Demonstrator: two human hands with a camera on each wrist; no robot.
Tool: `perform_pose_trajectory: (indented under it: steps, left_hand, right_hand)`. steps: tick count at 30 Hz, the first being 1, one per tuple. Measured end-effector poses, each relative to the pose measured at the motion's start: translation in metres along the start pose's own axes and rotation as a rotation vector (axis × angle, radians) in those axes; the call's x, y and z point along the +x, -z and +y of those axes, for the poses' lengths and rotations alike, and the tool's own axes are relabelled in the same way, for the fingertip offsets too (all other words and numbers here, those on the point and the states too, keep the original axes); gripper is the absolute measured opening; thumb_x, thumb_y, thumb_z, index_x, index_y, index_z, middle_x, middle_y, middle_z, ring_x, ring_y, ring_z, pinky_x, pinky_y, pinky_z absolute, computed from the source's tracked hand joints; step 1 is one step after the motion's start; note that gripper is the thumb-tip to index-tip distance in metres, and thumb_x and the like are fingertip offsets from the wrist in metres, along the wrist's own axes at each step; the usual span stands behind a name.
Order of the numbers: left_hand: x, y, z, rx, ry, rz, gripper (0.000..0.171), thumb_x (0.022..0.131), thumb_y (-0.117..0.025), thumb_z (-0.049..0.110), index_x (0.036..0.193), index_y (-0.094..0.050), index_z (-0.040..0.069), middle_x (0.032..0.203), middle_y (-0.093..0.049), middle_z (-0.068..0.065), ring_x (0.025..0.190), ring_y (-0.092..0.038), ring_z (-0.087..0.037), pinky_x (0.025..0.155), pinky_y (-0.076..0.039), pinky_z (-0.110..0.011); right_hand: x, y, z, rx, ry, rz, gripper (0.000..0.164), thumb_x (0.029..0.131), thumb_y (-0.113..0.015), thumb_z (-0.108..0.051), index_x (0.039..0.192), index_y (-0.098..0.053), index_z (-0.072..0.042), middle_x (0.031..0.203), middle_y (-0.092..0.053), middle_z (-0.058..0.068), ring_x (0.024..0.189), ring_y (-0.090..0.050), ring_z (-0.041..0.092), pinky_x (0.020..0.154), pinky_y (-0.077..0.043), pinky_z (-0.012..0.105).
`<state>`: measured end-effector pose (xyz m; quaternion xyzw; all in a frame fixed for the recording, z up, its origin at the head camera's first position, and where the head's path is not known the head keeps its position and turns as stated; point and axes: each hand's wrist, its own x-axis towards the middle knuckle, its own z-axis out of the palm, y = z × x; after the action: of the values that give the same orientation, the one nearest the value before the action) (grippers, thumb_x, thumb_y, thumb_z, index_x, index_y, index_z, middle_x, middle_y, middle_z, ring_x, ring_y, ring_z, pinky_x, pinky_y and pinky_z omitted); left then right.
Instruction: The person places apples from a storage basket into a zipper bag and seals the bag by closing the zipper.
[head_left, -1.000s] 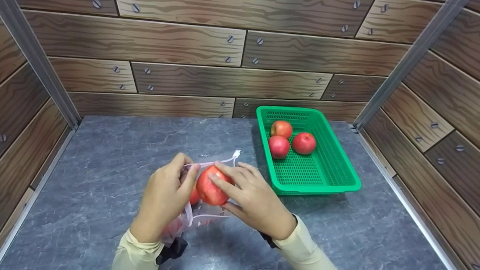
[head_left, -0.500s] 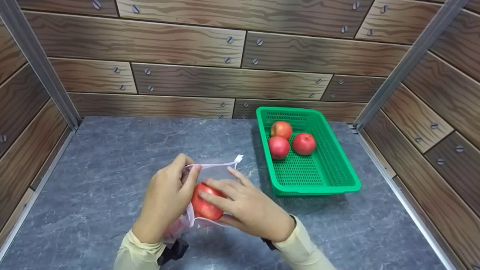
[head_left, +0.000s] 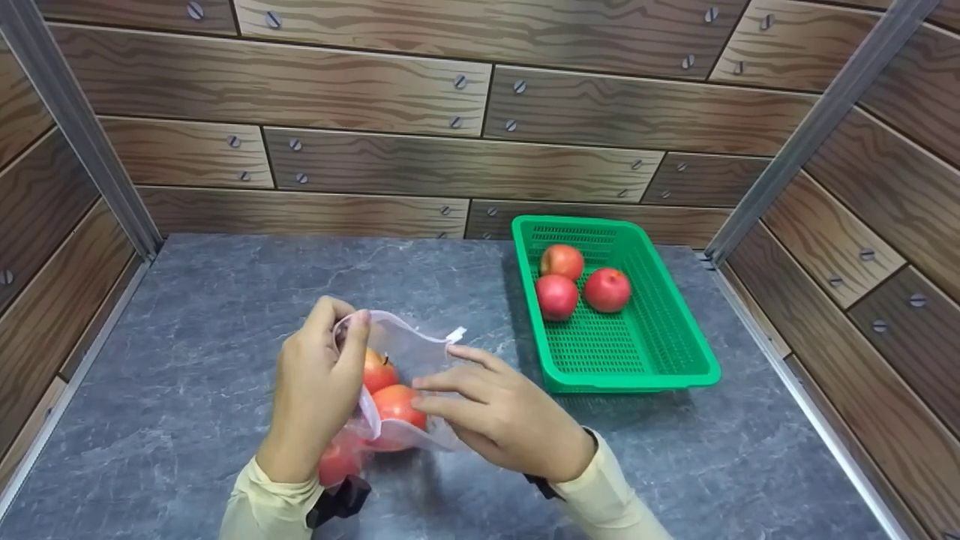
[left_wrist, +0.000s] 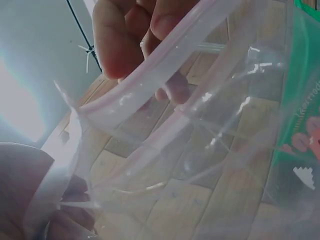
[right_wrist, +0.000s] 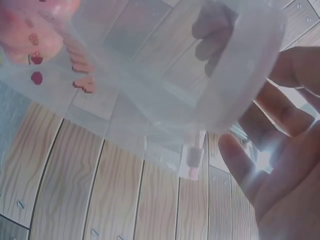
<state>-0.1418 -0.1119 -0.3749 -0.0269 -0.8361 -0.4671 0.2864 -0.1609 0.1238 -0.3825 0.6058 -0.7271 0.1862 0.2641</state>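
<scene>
My left hand (head_left: 315,390) pinches the rim of a clear zip bag (head_left: 401,334) between thumb and fingers. The bag's mouth gapes toward the right, with a white slider (head_left: 456,335) at its far corner. Inside lie several red apples (head_left: 397,405), one lower down behind the left wrist (head_left: 339,459). My right hand (head_left: 510,420) reaches to the mouth with fingers loosely extended, their tips close to the nearest apple. In the right wrist view the fingers (right_wrist: 295,150) spread beside the pinkish rim, gripping nothing. Printed red figures (right_wrist: 82,70) show on the film.
A green perforated basket (head_left: 694,367) stands right of the bag, three red apples (head_left: 607,290) in its far left part. The grey marbled tabletop (head_left: 210,300) is bounded by wood-patterned panels (head_left: 375,90) and metal posts at the back corners.
The right hand has lowered an apple into the bag and released it. The left hand, still pinching the rim, has shifted slightly left, and the mouth has widened.
</scene>
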Motion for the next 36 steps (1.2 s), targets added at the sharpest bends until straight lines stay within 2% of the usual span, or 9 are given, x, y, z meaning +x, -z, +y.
perform_pose_trajectory:
  steps: [5, 11, 21, 24, 30, 36]
  left_hand:
    - [0.001, 0.005, -0.001, 0.003, 0.041, 0.012, 0.012, 0.102, -0.064, 0.015, 0.093, -0.060, 0.009, 0.068, -0.047, -0.001, 0.061, -0.043, -0.018, 0.057, -0.034, -0.031]
    - [0.002, 0.008, 0.000, 0.036, 0.062, -0.013, 0.011, 0.102, -0.064, 0.017, 0.094, -0.061, 0.010, 0.069, -0.048, -0.002, 0.063, -0.045, -0.019, 0.058, -0.035, -0.033]
    - [0.001, 0.004, -0.001, 0.053, -0.003, -0.110, 0.011, 0.100, -0.067, 0.016, 0.091, -0.061, 0.011, 0.066, -0.047, 0.002, 0.059, -0.041, -0.015, 0.056, -0.034, -0.031]
    - [0.001, 0.004, -0.001, 0.054, -0.015, -0.109, 0.012, 0.099, -0.068, 0.016, 0.090, -0.061, 0.011, 0.066, -0.047, 0.002, 0.059, -0.042, -0.014, 0.056, -0.034, -0.030]
    - [0.000, 0.003, 0.000, 0.051, -0.027, -0.108, 0.014, 0.095, -0.074, 0.019, 0.090, -0.062, 0.013, 0.064, -0.046, 0.004, 0.058, -0.042, -0.013, 0.055, -0.033, -0.029]
    - [0.001, 0.001, 0.000, 0.053, -0.029, -0.105, 0.015, 0.094, -0.076, 0.017, 0.089, -0.062, 0.013, 0.064, -0.045, 0.005, 0.058, -0.043, -0.013, 0.055, -0.034, -0.028]
  right_hand:
    - [0.000, 0.002, -0.001, 0.020, -0.022, -0.009, 0.036, 0.095, -0.067, -0.006, 0.131, -0.069, -0.014, 0.126, -0.071, 0.001, 0.122, -0.063, 0.011, 0.114, -0.042, 0.048]
    - [-0.001, 0.001, 0.000, 0.019, -0.032, -0.027, 0.033, 0.095, -0.070, -0.010, 0.128, -0.070, -0.014, 0.125, -0.071, 0.001, 0.121, -0.064, 0.012, 0.112, -0.044, 0.044]
    - [-0.003, 0.002, 0.002, 0.010, -0.030, -0.024, 0.033, 0.093, -0.071, -0.010, 0.127, -0.070, -0.014, 0.124, -0.069, 0.002, 0.118, -0.063, 0.016, 0.107, -0.048, 0.039]
    - [-0.003, 0.003, 0.003, 0.010, -0.031, -0.025, 0.033, 0.094, -0.071, -0.011, 0.127, -0.070, -0.014, 0.124, -0.069, 0.002, 0.118, -0.064, 0.018, 0.107, -0.048, 0.038]
    - [-0.006, 0.010, 0.007, 0.011, -0.060, -0.011, 0.038, 0.088, -0.075, -0.007, 0.125, -0.070, -0.014, 0.125, -0.068, 0.002, 0.116, -0.063, 0.019, 0.105, -0.049, 0.038]
    - [-0.009, 0.013, 0.008, 0.007, -0.082, -0.008, 0.034, 0.091, -0.074, -0.009, 0.124, -0.070, -0.014, 0.124, -0.068, 0.002, 0.115, -0.063, 0.018, 0.104, -0.049, 0.035]
